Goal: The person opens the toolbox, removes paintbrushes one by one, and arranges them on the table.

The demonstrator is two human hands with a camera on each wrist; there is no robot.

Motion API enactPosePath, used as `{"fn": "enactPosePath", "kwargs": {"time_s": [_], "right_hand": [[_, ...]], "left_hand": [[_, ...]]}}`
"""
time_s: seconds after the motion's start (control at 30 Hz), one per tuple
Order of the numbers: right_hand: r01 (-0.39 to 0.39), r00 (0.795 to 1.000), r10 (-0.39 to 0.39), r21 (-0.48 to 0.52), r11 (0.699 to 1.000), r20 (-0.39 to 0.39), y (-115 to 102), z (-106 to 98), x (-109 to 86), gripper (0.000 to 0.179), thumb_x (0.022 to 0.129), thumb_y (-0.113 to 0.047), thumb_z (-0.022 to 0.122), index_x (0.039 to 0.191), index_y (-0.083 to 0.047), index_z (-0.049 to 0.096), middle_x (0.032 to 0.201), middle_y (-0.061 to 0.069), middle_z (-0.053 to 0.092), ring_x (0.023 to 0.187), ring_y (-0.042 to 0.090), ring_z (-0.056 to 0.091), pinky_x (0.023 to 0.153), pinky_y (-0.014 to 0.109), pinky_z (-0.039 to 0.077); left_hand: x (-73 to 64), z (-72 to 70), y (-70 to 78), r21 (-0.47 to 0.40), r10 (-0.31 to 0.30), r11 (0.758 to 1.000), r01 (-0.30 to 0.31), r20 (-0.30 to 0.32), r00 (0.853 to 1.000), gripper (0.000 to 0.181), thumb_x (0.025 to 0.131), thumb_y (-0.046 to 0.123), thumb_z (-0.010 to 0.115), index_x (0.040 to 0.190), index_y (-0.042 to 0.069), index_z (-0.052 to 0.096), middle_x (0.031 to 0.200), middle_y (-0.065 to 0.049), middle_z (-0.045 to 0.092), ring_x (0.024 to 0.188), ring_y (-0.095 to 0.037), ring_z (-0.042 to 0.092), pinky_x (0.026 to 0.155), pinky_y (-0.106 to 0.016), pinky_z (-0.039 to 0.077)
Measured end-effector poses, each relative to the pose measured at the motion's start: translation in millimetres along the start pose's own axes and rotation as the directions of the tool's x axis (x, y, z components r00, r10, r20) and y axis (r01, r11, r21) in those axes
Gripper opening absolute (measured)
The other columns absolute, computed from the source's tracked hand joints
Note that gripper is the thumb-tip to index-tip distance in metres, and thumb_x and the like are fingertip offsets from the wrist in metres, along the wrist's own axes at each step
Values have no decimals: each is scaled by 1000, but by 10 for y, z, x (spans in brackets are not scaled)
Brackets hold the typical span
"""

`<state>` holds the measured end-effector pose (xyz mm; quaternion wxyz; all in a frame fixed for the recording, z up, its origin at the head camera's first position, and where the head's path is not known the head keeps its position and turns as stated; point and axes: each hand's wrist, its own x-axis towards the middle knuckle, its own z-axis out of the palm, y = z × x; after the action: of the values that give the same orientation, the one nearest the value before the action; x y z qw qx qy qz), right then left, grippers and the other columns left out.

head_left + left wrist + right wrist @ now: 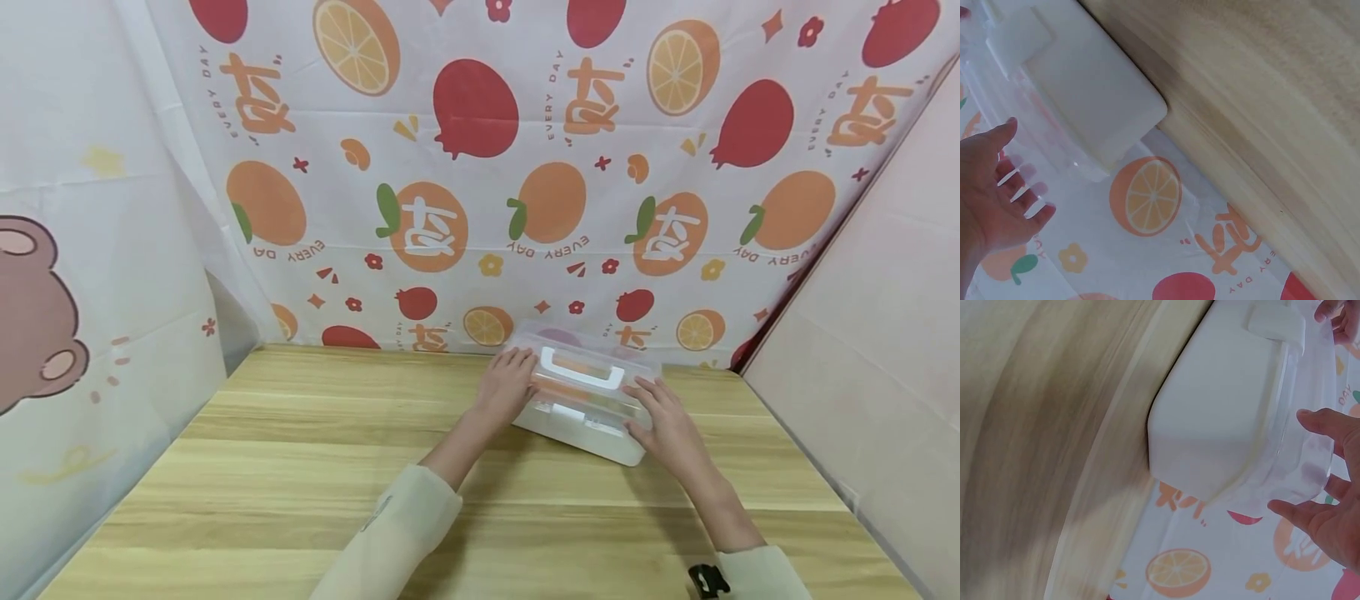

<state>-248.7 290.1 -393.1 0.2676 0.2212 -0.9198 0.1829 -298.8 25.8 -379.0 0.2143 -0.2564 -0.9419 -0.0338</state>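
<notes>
A storage box (573, 435) with a white base and a clear lid (1288, 434) sits on the table, slightly turned. On top of the lid lies a white carrying handle (583, 379); a white latch (1277, 322) shows at its front. My left hand (506, 387) is at the lid's left end, its fingers spread and only loosely bent. At the right end, my right hand (667, 425) spans the lid's corner, thumb toward the front and fingers extended over the top and side. Whether each fingertip touches the plastic is hard to tell.
The wood-grain table (315, 467) meets a fruit-printed cloth (337, 225) close behind the box. Pale cloth walls stand on the left (135, 250) and right (877, 358). A black object (707, 579) is at the right sleeve's cuff.
</notes>
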Motion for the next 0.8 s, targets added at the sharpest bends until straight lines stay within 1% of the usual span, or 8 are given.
{"fn": "enactPosePath", "kwargs": {"time_s": [0.13,0.3,0.5,0.63,0.8], "right_hand": [[-20,999,20,9,1000,29,-36,26,63,50,70,-2,77,116,-1,59,126,24,49,119,49,34,92,60,30],[-36,999,35,20,999,37,-77,76,119,49,70,-2,77,115,-1,59,126,23,49,120,49,34,92,60,30],[-39,999,37,58,998,36,-107,120,135,48,69,-1,76,114,-1,60,127,22,48,120,49,33,91,61,31],[-53,998,51,71,996,35,-126,138,139,48,68,-1,77,112,-1,60,127,22,49,120,48,33,91,61,32],[-54,998,51,68,996,36,-133,143,167,47,68,0,77,112,-2,60,127,21,49,121,47,34,92,60,31]], "left_hand": [[-11,-26,-61,-10,-9,1000,9,1,1000,49,87,34,62,128,10,49,133,-6,47,123,-24,40,103,-36,26],[-43,-42,-130,-30,-8,1000,7,-32,999,46,86,32,65,124,10,52,130,-7,50,121,-25,42,101,-36,29],[-118,-45,-149,-50,-44,998,40,-75,996,43,83,31,68,119,11,55,126,-6,52,117,-25,45,99,-36,32],[-153,-37,-153,-77,-57,996,49,-108,992,44,81,29,71,117,10,56,124,-7,54,115,-26,46,97,-37,34],[-180,-49,-152,-94,-72,994,60,-127,989,45,79,27,73,117,9,57,124,-8,54,116,-27,46,98,-38,33]]}}
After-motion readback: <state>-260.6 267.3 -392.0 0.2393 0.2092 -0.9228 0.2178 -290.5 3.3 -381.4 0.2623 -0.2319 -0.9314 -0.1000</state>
